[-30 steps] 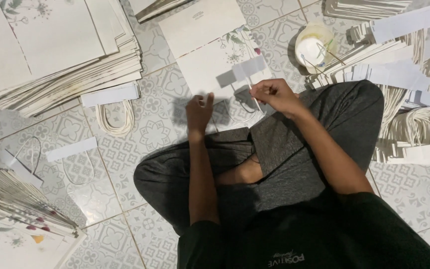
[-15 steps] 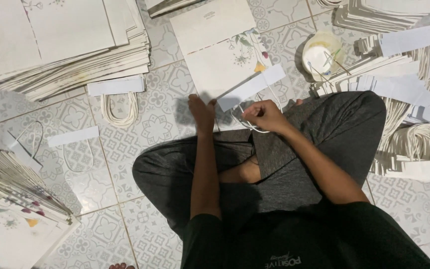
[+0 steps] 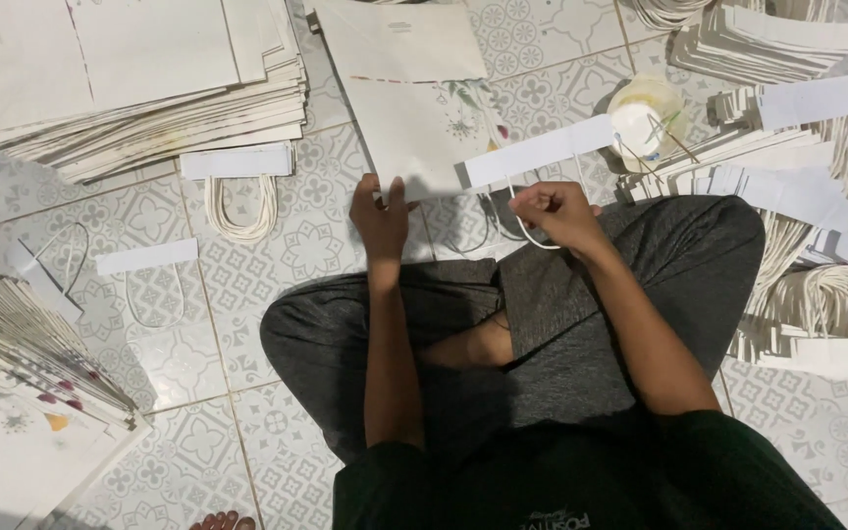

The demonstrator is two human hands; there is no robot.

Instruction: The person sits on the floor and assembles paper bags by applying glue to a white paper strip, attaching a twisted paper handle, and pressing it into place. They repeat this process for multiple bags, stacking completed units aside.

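Your left hand [image 3: 381, 218] presses flat, fingers spread, on the flat paper bag [image 3: 414, 108] at upper centre. Your right hand [image 3: 554, 211] pinches the white paper strip [image 3: 539, 150] with its cord loop. Light, floppy stuff; it likely creases easily, so hold it by the edges.

Flat paper bag [image 3: 414, 108], cream with floral print, on floor tiles at top centre. Stack of same bags [image 3: 139, 79] top left corner; fanned floral stack [image 3: 22, 393] at left edge.
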